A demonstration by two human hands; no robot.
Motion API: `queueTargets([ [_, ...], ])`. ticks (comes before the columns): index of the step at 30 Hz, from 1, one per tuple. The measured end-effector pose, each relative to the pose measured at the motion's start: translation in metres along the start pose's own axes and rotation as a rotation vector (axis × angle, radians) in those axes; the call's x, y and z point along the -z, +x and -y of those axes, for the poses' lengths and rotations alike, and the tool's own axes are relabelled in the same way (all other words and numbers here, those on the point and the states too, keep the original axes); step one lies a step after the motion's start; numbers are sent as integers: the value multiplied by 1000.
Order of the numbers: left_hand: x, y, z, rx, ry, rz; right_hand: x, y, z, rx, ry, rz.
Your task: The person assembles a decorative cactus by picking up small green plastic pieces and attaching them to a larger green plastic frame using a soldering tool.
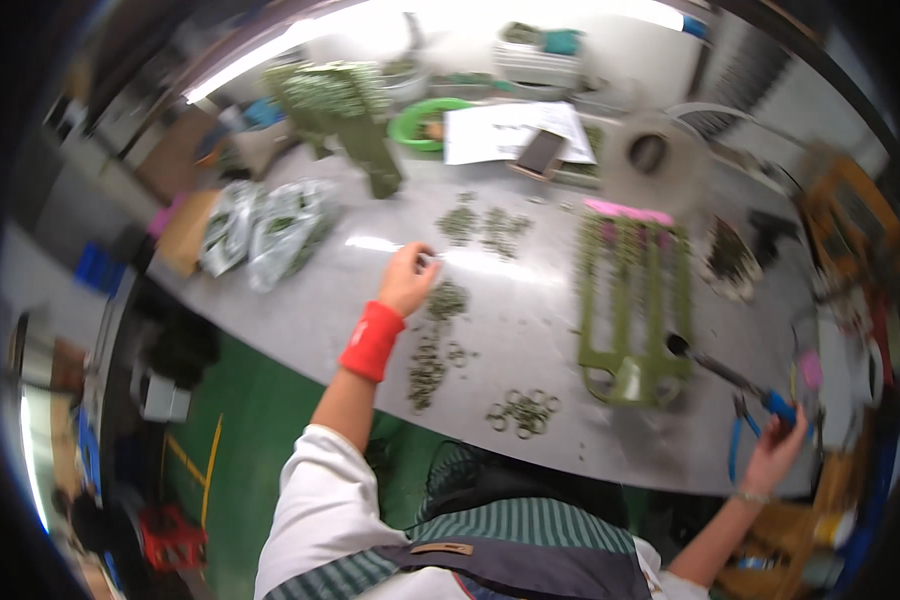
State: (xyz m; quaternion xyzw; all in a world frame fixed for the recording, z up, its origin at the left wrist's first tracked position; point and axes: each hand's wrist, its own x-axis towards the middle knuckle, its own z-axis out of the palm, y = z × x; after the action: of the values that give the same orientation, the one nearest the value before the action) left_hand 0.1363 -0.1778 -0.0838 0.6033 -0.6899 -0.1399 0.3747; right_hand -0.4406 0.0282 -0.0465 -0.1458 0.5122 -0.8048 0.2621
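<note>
My left hand [410, 280], with a red band round its wrist, is over the middle of the table. Its fingers are curled together, and whatever they hold is too small to make out. Small green pieces [447, 300] lie just beside it, with a pile of small rings [426, 375] nearer to me. At the right, my right hand [775, 455] is closed round the blue handle of a tool [725, 372] with a metal shaft and a dark round end. That end is close to a green slotted rack [635, 375] lined with small pieces. Blue-handled pliers [737, 430] lie beside that hand.
Plastic bags [285, 235] of green pieces lie at left. Behind are a tall green bundle [355, 120], a green bowl [410, 125], paper [480, 130] and a phone [540, 153]. Larger rings [523, 412] lie by the front edge, and a cloth pouch [727, 258] right of the rack.
</note>
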Motion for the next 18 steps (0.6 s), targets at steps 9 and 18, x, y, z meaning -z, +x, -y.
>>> queueTargets([
  [9,30,-31,90,626,-336,46,-9,-14,8,-58,-24,-70],
  [18,38,-32,108,672,-671,-33,-34,-32,20,-79,26,-66],
])
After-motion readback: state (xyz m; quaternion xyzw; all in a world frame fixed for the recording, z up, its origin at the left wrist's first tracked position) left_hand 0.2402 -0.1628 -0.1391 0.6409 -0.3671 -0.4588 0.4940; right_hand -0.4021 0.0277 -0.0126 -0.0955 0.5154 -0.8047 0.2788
